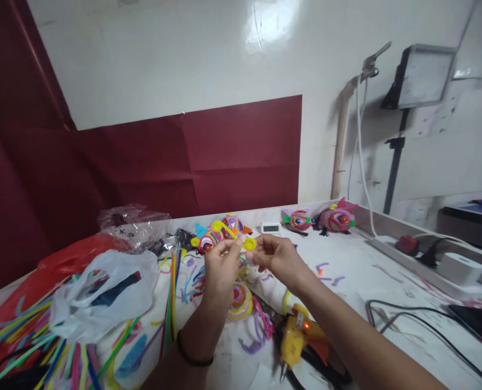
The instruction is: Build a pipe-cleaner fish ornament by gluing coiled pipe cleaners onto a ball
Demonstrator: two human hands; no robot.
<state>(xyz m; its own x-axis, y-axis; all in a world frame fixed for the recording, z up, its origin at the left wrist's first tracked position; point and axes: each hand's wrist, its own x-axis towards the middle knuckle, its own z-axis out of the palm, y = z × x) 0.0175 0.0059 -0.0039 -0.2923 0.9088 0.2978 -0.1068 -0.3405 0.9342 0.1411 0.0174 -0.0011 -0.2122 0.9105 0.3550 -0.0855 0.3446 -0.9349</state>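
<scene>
Head view: left hand (220, 264) and right hand (274, 254) raised over the table (346, 281), fingers of both pinched on a yellow pipe cleaner (247, 244) coiled at its end. Below, a glue gun (292, 338); left, a white bag (103, 295).

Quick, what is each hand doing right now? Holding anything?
Left hand: closed, fingertips pinching the yellow pipe cleaner.
Right hand: closed, pinching the same yellow pipe cleaner near its coiled end.
</scene>
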